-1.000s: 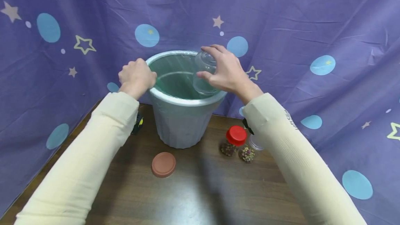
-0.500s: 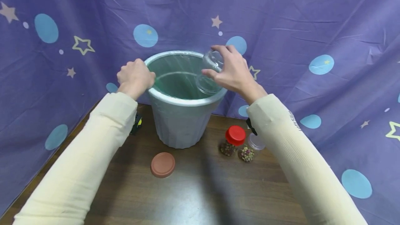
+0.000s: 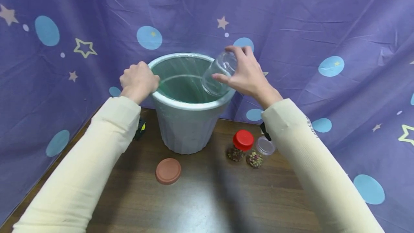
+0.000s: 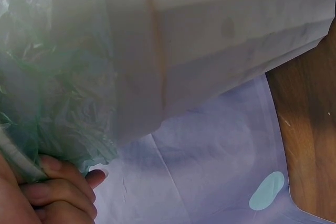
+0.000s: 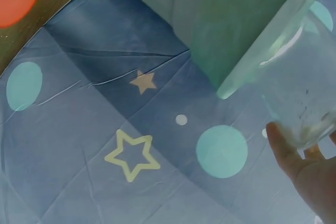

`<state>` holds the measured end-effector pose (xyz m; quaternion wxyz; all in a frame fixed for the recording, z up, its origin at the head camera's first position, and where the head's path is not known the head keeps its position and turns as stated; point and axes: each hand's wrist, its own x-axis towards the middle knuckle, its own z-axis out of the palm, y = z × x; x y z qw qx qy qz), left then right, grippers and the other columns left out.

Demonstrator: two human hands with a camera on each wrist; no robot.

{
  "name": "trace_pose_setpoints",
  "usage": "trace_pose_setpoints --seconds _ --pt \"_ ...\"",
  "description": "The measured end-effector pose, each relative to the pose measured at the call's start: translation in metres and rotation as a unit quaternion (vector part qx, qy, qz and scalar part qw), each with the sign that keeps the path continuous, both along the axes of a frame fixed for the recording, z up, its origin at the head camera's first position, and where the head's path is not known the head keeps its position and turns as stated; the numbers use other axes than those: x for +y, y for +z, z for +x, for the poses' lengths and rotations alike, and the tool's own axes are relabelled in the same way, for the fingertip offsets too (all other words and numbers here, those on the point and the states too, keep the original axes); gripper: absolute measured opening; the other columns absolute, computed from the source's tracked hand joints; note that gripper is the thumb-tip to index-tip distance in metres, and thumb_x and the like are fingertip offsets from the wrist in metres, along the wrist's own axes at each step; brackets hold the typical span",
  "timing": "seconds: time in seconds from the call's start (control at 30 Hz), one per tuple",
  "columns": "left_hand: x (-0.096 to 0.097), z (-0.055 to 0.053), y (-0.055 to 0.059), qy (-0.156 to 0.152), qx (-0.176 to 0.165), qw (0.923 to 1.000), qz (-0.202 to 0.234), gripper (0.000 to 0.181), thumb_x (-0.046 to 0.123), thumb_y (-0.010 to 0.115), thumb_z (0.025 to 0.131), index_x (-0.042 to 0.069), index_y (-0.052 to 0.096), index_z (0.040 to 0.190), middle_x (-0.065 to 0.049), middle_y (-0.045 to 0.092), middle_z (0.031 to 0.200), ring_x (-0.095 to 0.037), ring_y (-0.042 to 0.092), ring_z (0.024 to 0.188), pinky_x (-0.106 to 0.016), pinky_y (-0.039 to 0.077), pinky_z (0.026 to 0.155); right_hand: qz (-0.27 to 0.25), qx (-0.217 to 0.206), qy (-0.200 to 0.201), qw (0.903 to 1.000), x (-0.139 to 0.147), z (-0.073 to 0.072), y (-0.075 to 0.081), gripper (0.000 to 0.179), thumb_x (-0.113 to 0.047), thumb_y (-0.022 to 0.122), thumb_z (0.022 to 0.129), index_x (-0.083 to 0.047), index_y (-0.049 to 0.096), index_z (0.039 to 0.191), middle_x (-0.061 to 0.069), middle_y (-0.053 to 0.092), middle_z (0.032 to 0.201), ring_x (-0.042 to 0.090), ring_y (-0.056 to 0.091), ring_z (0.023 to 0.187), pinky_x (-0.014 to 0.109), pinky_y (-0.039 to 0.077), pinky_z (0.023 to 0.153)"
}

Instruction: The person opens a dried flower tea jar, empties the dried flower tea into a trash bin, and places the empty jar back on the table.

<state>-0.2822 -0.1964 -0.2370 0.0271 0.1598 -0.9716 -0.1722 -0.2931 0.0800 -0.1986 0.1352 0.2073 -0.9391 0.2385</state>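
Note:
My left hand (image 3: 139,80) grips the left rim of a pale plastic bin (image 3: 187,128), its fingers curled over the edge. In the left wrist view a thin greenish bag liner (image 4: 63,93) hangs over the rim beside those fingers. A clear jar (image 3: 216,73) is held in my right hand (image 3: 249,74), thumb on the near side and fingers on the far side. It is tilted, its wide mouth down and left over the bin's right part. In the right wrist view, a few dark specks show on the jar (image 5: 304,103).
On the wooden table (image 3: 194,190), a red-lidded jar (image 3: 243,140) with brown contents stands right of the bin. Next to it is a jar of dried flower pieces (image 3: 254,159). A terracotta-coloured lid (image 3: 168,171) lies in front of the bin. Behind hangs a purple curtain (image 3: 291,46).
My right hand has moved to the right with the clear jar, which is now tipped more, its base swung outward to the right. My left hand keeps its hold on the rim.

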Motion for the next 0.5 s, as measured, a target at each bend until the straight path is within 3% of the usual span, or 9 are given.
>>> trace_pose_setpoints --seconds 0.27,0.5 --pt "0.001 0.000 0.000 -0.001 0.000 1.0000 -0.002 0.054 0.037 0.047 0.095 -0.007 0.055 0.125 -0.033 0.058 0.127 -0.050 0.057 0.116 -0.057 0.050 0.090 -0.022 -0.027 -0.001 0.9994 0.016 -0.001 -0.001 0.089 -0.054 0.079 0.073 -0.025 0.040 0.148 0.016 0.031 0.141 0.031 0.048 0.121 0.049 0.043 0.104" --pt "0.000 -0.001 0.000 -0.002 0.001 1.0000 0.002 0.052 0.037 0.046 0.095 -0.006 0.056 0.122 -0.034 0.057 0.127 -0.051 0.056 0.116 -0.057 0.049 0.091 -0.027 -0.050 -0.010 0.9983 0.025 -0.002 -0.002 0.093 -0.056 0.078 0.074 -0.009 0.037 0.142 0.016 0.049 0.134 0.027 0.051 0.116 0.045 0.045 0.101"
